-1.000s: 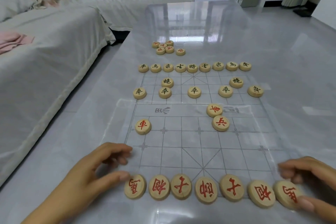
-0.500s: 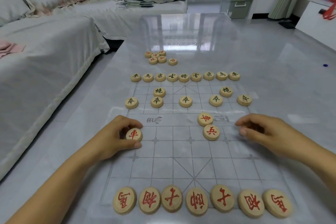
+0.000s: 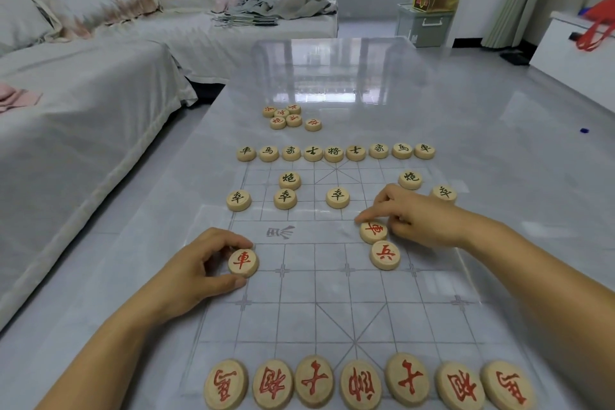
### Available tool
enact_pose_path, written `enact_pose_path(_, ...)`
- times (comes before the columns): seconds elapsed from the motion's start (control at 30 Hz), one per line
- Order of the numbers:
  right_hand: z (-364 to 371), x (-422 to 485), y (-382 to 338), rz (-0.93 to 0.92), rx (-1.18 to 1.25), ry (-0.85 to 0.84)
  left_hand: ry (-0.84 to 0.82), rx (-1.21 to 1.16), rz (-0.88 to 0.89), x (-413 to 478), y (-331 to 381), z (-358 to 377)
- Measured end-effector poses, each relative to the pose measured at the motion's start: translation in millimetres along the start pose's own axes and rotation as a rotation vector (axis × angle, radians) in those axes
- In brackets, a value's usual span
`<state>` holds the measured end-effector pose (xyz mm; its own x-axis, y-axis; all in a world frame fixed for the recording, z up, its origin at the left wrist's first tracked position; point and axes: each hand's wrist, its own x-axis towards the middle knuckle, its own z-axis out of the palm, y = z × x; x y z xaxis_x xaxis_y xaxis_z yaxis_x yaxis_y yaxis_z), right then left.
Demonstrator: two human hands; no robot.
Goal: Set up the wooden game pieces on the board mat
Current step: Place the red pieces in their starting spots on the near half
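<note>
— How far along?
— Well past halfway, by the look. Counted nine in the black back row (image 3: 333, 153) at the far edge of the board mat (image 3: 316, 309), plus two black cannons (image 3: 289, 180) and four black soldiers (image 3: 285, 198); maybe a fifth hidden behind the right hand (image 3: 419, 216).
— And red?
— Found seven in the red near row (image 3: 361, 384). Saw the left red chariot (image 3: 243, 262) pinched between thumb and fingers of the left hand (image 3: 199, 263) at the mat's left edge, and the right red chariot (image 3: 373, 232) nipped by the right hand's forefinger and thumb, just beside a red soldier (image 3: 385, 255).
— Left to do?
— Judged both chariots wanted at the row's ends. Then six loose red pieces (image 3: 294, 120), on the bench (image 3: 499, 176) beyond the mat, to be brought in.
</note>
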<state>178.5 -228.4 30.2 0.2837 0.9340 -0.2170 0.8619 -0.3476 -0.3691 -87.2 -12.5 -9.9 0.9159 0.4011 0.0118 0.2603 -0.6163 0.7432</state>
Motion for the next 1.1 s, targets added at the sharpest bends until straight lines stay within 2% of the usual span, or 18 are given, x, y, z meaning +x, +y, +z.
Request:
enact_pose_path(0.4,-1.2,-1.9,13.4,-0.072,-0.02,-0.047,0.021,-0.01,-0.001,1.1,1.0,1.1)
enact_pose_path(0.53,-2.9,-13.5,23.9,-0.012,-0.012,0.009,-0.01,0.023,-0.013,-1.2,5.7,-2.8)
enact_pose_path(0.73,2.5,-72.3,52.1,0.091,0.033,0.059,-0.139,0.11,-0.003,-16.1,15.4,-14.4)
enact_pose_path(0.9,15.8,-128.4,59.8,0.122,0.165,0.109,-0.109,0.08,0.004,-48.5,6.9,-14.1)
enact_pose_path(1.1,39.2,-177.2,64.6,0.087,0.174,0.175,-0.056,0.081,0.016,-85.2,-5.3,-12.3)
